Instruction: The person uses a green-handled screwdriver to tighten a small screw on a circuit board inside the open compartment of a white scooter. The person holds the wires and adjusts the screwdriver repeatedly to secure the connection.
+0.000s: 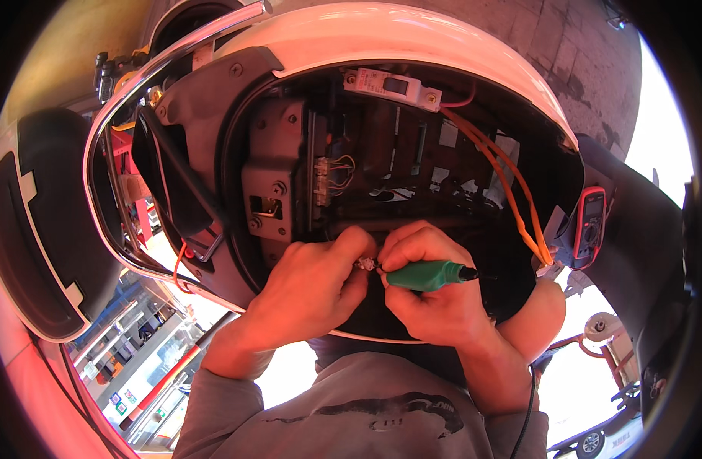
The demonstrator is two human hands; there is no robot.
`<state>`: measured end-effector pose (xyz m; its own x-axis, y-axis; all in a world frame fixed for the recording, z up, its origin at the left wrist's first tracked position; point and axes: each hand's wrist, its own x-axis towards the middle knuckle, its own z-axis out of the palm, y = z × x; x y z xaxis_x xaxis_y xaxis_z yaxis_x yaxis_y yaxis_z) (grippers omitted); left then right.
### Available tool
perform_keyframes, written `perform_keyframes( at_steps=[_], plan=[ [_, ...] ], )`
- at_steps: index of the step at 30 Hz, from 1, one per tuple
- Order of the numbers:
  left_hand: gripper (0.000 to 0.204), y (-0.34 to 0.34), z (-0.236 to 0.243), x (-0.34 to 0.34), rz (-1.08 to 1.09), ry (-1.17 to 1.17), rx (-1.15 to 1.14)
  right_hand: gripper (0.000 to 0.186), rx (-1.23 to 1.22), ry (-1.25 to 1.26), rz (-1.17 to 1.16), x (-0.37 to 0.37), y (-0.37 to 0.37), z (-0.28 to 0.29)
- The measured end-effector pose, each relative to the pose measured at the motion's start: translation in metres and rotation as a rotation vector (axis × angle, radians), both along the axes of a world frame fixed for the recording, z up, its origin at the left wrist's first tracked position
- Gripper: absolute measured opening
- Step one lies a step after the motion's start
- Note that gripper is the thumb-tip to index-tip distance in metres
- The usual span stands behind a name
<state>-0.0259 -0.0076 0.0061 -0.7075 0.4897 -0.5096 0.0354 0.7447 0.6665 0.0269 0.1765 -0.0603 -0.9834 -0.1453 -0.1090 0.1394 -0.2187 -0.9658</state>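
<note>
My left hand pinches a small, pale, clear-looking connector between thumb and forefinger. Closed around a green-handled tool with a black end, my right hand holds it level. The tool's thin dark tip points left and meets the connector or lies just beside it; I cannot tell whether it is inside. Both hands are over the near edge of a dark open compartment in a white-bodied vehicle. A metal latch plate is beyond my left hand, next to a clear wire connector with thin wires.
A white breaker switch lies at the compartment's far edge. Thick orange cables run from it down the right side. A red multimeter rests at the right rim. A chrome rail curves along the left, near a black padded part.
</note>
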Motion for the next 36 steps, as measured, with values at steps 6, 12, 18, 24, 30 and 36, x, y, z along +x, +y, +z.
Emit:
perform_keyframes(
  at_steps=[6,12,18,24,30,36],
  plan=[
    [0.023,0.0012,0.0,0.0008,0.018,-0.006,0.002,0.03,0.003,-0.007,-0.003,0.0002,0.0016,0.0018],
    [0.023,0.0015,0.0003,0.0008,0.015,-0.008,-0.011,0.029,0.01,-0.001,-0.011,0.0,0.0017,0.0021],
    [0.024,0.0014,0.0001,0.0007,0.003,0.002,-0.008,0.028,0.022,0.007,-0.019,-0.0002,0.0015,0.0021],
    [0.025,0.0001,0.0007,0.0006,-0.002,-0.007,-0.011,0.03,-0.038,-0.016,-0.002,0.0011,0.001,-0.0009],
    [0.027,-0.0014,0.0001,0.0015,0.003,0.012,0.01,0.032,-0.159,-0.096,0.021,0.0048,-0.0003,-0.0041],
    [0.025,-0.0014,-0.0018,0.0017,0.036,-0.02,0.01,0.031,-0.123,-0.052,0.012,0.0041,0.0022,-0.0038]
  ],
)
